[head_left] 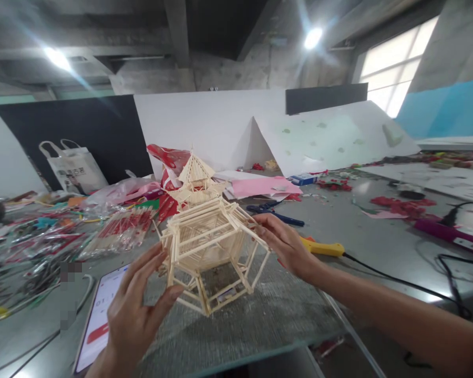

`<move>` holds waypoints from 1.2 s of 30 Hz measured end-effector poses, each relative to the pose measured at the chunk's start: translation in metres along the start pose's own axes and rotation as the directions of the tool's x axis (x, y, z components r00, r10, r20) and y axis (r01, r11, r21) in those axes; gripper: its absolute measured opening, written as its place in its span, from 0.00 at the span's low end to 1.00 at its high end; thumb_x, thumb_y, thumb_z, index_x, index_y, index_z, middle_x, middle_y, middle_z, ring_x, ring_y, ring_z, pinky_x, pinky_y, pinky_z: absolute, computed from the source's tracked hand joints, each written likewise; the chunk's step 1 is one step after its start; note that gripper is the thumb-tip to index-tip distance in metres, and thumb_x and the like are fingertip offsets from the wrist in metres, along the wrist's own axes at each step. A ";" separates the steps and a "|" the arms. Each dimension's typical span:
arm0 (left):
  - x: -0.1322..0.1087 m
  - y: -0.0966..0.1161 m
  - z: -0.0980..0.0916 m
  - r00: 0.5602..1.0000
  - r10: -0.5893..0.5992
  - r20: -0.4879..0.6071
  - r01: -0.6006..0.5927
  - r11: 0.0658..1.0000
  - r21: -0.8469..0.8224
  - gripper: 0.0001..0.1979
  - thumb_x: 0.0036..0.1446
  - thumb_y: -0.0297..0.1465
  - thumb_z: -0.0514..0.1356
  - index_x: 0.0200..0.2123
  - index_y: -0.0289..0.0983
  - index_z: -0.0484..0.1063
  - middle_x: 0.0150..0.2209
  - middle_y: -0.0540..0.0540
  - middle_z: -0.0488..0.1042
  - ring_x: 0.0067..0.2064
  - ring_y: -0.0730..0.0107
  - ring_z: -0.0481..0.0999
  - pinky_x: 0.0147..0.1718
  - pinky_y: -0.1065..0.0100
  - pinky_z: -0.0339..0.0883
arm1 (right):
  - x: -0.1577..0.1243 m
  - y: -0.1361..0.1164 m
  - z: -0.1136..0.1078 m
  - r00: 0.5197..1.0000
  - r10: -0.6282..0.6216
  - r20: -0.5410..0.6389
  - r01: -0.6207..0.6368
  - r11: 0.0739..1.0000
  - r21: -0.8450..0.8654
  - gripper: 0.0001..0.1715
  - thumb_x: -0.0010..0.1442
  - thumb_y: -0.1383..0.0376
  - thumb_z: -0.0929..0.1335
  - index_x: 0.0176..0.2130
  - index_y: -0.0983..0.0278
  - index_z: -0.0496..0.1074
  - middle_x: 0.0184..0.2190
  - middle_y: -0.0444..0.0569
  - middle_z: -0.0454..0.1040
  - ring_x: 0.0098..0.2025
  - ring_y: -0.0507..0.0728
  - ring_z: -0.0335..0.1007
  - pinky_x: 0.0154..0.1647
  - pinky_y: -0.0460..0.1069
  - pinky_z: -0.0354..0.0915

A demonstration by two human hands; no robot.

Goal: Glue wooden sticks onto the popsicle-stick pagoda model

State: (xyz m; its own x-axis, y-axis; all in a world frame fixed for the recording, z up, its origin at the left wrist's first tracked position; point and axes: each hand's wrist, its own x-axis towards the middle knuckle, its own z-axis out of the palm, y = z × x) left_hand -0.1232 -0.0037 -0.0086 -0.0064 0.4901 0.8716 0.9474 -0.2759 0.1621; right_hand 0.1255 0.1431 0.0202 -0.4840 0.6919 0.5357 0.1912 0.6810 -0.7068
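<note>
A many-sided frame of thin wooden sticks stands tilted on the grey worktop, its open lattice facing me. At its left side, my left hand is curved around the edge, with thumb and fingers against the sticks. My right hand grips the upper right edge with its fingertips, partly hidden behind the sticks. Just beyond the frame rises a pointed stick roof with a wider tier below it. Whether the roof is joined to the frame I cannot tell.
A phone lies by my left wrist. Bagged sticks and cluttered wires fill the left. Right of the frame are dark-handled pliers, a yellow glue gun with a black cord, and a purple power strip. White boards stand behind.
</note>
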 end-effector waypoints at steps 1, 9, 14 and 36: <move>0.000 0.001 -0.001 1.000 -0.005 0.011 0.005 1.000 0.011 0.20 0.54 0.34 0.57 0.51 0.37 0.62 0.52 0.41 0.67 0.52 0.60 0.66 0.50 0.58 0.63 | 0.000 -0.001 -0.001 1.000 -0.002 0.005 0.002 1.000 -0.006 0.18 0.62 0.55 0.58 0.43 0.65 0.66 0.38 0.49 0.70 0.39 0.54 0.65 0.37 0.46 0.60; -0.006 0.003 -0.005 0.998 -0.025 0.054 0.021 0.997 0.075 0.22 0.55 0.36 0.56 0.53 0.36 0.60 0.53 0.40 0.66 0.54 0.59 0.65 0.50 0.58 0.63 | -0.004 -0.006 -0.005 1.000 -0.027 0.014 0.029 0.992 -0.123 0.18 0.64 0.57 0.57 0.45 0.63 0.67 0.42 0.48 0.71 0.43 0.55 0.66 0.41 0.47 0.61; -0.014 0.026 -0.022 0.999 0.002 -0.051 0.007 0.983 0.184 0.23 0.53 0.33 0.58 0.53 0.36 0.61 0.51 0.40 0.67 0.51 0.57 0.68 0.47 0.57 0.66 | -0.012 -0.006 -0.017 0.992 -0.128 -0.010 0.120 0.955 -0.273 0.17 0.63 0.60 0.57 0.49 0.62 0.64 0.45 0.50 0.69 0.47 0.56 0.65 0.47 0.51 0.61; -0.019 0.092 0.045 0.669 -0.330 0.666 0.092 0.926 0.367 0.15 0.58 0.26 0.47 0.40 0.43 0.72 0.36 0.48 0.73 0.32 0.72 0.76 0.26 0.76 0.66 | -0.078 -0.024 -0.037 0.881 -0.438 0.180 0.466 0.732 -0.497 0.23 0.56 0.73 0.61 0.51 0.64 0.60 0.50 0.56 0.64 0.54 0.59 0.59 0.53 0.57 0.60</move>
State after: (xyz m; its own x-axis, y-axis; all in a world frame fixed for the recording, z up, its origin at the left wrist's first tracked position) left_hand -0.0219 -0.0012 -0.0307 -0.1040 0.9695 0.2220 0.9939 0.0928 0.0602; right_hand 0.1900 0.0818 0.0124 -0.6635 0.2679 0.6986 0.3389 0.9400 -0.0385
